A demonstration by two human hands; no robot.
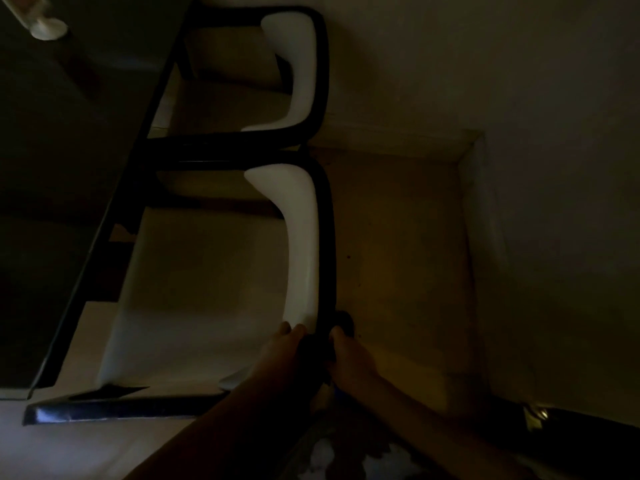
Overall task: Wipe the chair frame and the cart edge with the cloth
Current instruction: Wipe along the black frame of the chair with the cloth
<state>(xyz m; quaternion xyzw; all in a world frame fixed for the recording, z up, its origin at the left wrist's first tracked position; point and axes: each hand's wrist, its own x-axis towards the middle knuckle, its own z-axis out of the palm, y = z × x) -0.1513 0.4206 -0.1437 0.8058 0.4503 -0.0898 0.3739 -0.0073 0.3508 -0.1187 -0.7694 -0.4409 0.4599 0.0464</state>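
Note:
The view is very dim. The nearer chair has a black frame (326, 237) around a white backrest (302, 244) and a pale seat (204, 292). A dark cloth (343, 320) is bunched around the lower end of the frame's back rail. My left hand (282, 351) grips it from the seat side and my right hand (355, 363) from the floor side. Both hands are closed on the cloth and the rail. No cart can be made out for certain.
A second, similar chair (320, 64) stands just beyond, touching the first. Both are pushed up to a dark table (52, 168) at the left, which carries a pale bottle (46, 27). Tan floor (398, 237) and a wall lie to the right. A dark object with a shiny spot (538, 415) is at the lower right.

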